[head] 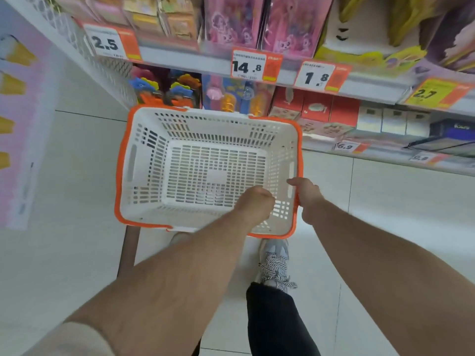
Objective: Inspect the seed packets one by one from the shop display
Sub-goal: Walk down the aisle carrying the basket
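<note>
Toy shelves, no seed packets visible: you're probably between steps. Your right hand grips the white slotted plastic basket with orange rim; your left hand, beside it, curls inside, seemingly empty. Next, find the display.

White shop shelves carry pink toy packs, red boxes and orange price tags, above a pale tiled floor.

Shop aisle. Shelves running across far side, carrying packaged toys and orange price tags; white-and-orange shopping basket sitting near, over pale tiled floor.
</note>
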